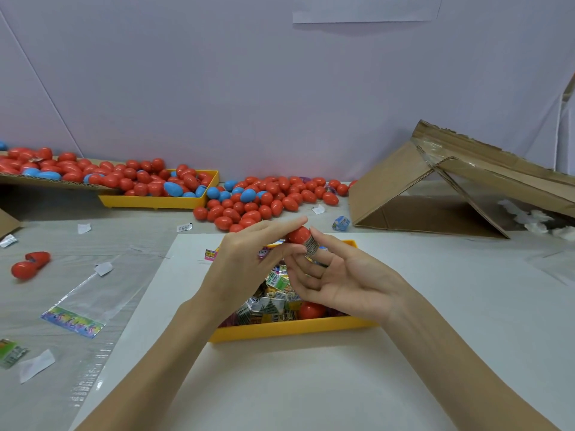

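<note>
Both hands meet above a yellow tray [292, 330] near the table's middle. My left hand [245, 269] holds a red plastic egg half [298, 235] between its fingers and thumb. My right hand [336, 278] pinches a small printed packet [310, 245] against the egg's open end, its other fingers loosely spread. The tray holds several small printed packets [273, 301] and another red egg [312, 310]. A pile of closed red and blue eggs [264, 199] lies behind the hands.
A second yellow tray [155, 201] full of eggs sits back left beside a cardboard sheet [56, 181] loaded with more. A tipped cardboard box [441, 188] stands back right. An open red egg [29, 264], a clear bag [77, 309] and paper scraps lie on the left.
</note>
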{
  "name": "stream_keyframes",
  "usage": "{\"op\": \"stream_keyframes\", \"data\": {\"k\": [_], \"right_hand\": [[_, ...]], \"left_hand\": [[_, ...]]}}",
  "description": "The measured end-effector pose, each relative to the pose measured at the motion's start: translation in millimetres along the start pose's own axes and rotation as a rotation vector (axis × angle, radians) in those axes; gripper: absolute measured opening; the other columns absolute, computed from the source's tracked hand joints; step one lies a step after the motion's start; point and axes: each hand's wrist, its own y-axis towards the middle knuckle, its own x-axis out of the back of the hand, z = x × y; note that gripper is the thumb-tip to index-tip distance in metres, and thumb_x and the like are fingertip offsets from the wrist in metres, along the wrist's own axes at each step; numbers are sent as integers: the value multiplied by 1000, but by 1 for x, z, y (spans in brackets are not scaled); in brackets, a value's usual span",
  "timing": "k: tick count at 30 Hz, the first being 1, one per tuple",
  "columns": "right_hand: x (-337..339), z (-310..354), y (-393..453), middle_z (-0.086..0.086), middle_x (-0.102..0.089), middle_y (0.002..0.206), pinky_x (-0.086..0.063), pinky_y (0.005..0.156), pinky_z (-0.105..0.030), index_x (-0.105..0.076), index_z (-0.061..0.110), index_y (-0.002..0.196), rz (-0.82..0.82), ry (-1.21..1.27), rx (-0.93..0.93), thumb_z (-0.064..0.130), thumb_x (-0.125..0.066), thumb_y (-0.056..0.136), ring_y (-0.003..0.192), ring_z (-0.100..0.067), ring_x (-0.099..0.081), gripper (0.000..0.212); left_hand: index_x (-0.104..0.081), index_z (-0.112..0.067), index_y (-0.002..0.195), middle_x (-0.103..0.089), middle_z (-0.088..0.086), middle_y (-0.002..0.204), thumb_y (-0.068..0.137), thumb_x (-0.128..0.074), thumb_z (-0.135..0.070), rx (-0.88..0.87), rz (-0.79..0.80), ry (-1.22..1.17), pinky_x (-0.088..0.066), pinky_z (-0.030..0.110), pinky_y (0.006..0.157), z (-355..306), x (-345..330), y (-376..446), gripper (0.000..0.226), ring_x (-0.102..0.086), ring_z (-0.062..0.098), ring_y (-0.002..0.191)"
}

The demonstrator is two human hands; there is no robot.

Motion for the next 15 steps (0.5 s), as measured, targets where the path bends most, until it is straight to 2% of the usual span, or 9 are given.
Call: {"op": "stream_keyframes", "data": {"k": [4, 10, 15], "right_hand": [[-3, -4, 0, -17, -73, 106, -62, 83, -42, -77, -2, 102, 20, 63, -20, 21, -88, 80, 98, -36, -74, 34], [-6, -5, 1, -17, -74, 101, -63, 81, -39, -77, -3, 99, 7, 99, 21, 21, -86, 79, 95, -32, -75, 33], [-5, -3, 0, -15, -75, 95, -63, 75, -32, -78, 3, 94, -68, -62, 139, 28, -82, 81, 83, -25, -76, 28]], "left_hand": [[-69, -6, 130, -73, -5, 111, 89, -75, -12, -25, -15, -10, -53, 12, 92, 0, 1, 1, 41, -66, 1, 101], [-68, -6, 128, -71, 0, 121, 92, -70, -13, -54, -8, -46, -52, 17, 99, 0, 1, 1, 37, -67, 5, 113], [-70, -7, 129, -72, -5, 123, 92, -75, -16, -18, 2, -44, -53, 18, 97, -2, 0, 1, 39, -68, 3, 112]]}}
